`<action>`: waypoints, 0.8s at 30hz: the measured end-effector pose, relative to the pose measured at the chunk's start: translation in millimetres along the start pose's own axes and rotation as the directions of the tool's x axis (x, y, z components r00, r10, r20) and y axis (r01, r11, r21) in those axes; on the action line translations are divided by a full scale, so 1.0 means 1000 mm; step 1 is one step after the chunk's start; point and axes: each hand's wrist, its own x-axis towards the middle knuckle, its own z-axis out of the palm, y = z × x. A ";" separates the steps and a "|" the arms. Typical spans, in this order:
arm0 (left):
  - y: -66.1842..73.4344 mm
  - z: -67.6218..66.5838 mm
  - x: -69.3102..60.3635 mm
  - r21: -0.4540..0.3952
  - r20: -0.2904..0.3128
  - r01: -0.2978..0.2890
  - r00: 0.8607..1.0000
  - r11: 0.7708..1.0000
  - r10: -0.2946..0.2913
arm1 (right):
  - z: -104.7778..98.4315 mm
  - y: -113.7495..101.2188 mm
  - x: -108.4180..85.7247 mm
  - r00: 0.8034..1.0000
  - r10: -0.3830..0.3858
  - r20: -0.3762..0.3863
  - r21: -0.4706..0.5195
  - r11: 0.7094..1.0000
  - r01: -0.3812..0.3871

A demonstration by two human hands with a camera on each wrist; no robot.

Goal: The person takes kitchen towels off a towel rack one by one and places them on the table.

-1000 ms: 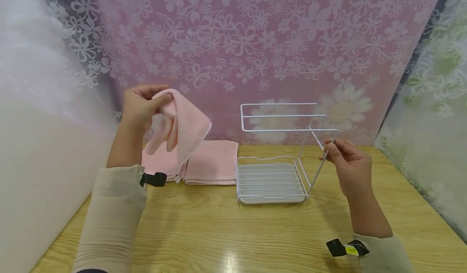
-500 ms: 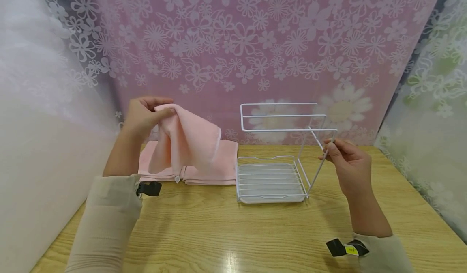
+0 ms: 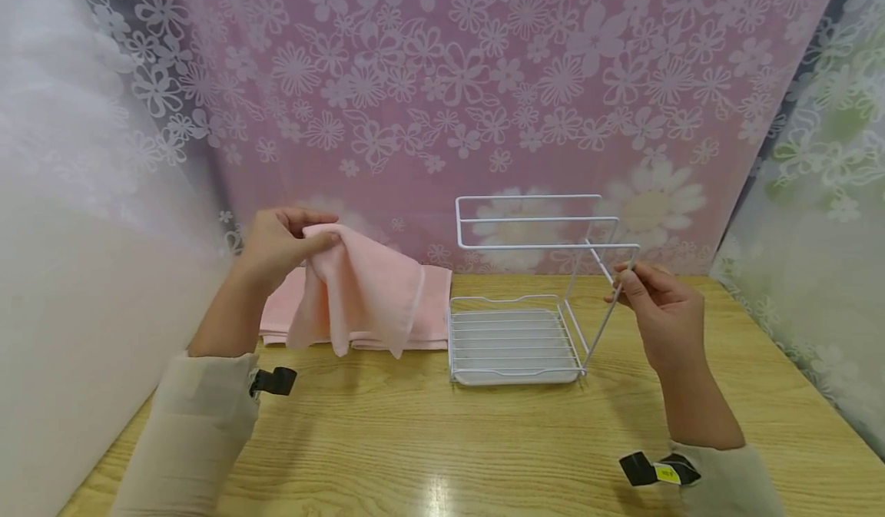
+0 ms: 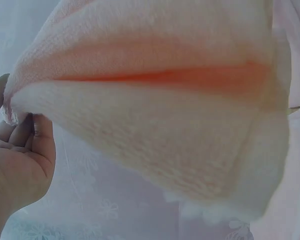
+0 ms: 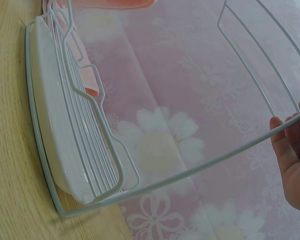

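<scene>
In the head view my left hand [image 3: 280, 244] pinches one end of a pink towel [image 3: 373, 283] between thumb and fingers. The towel hangs in loose folds, in front of two folded pink towels [image 3: 435, 302] lying side by side on the table; it hides much of them. On the right, my right hand [image 3: 664, 317] grips the slanted upright of a white wire rack [image 3: 546, 248]. The rack stands on the table, with a white tray [image 3: 512, 379] under its lower wires. In the right wrist view, fingers [image 5: 285, 145] curl around the rack's wire [image 5: 210, 162].
The wooden table [image 3: 442, 440] runs toward me in front of the rack and towels. Behind it hangs a pink flowered curtain [image 3: 415, 79]. A whitish sheet [image 3: 90, 233] closes the left side, and a pale floral sheet [image 3: 816, 271] the right.
My left hand has lowered the pink towel and shifted slightly right, and the towel now hangs spread wider over the folded towels. The right hand and the rack have stayed in place.
</scene>
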 end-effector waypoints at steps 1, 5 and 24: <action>-0.001 0.001 -0.002 0.010 0.009 -0.004 1.000 1.000 0.004 | 0.000 0.000 0.000 1.000 0.001 0.000 -0.002 1.000 -0.001; -0.003 0.003 -0.009 0.040 0.032 0.003 0.999 0.999 -0.004 | 0.001 0.000 0.000 1.000 0.002 -0.002 -0.005 1.000 -0.002; -0.001 0.033 -0.041 -0.042 0.066 0.045 0.997 0.998 -0.042 | 0.001 -0.001 0.000 1.000 -0.010 0.014 0.028 1.000 0.010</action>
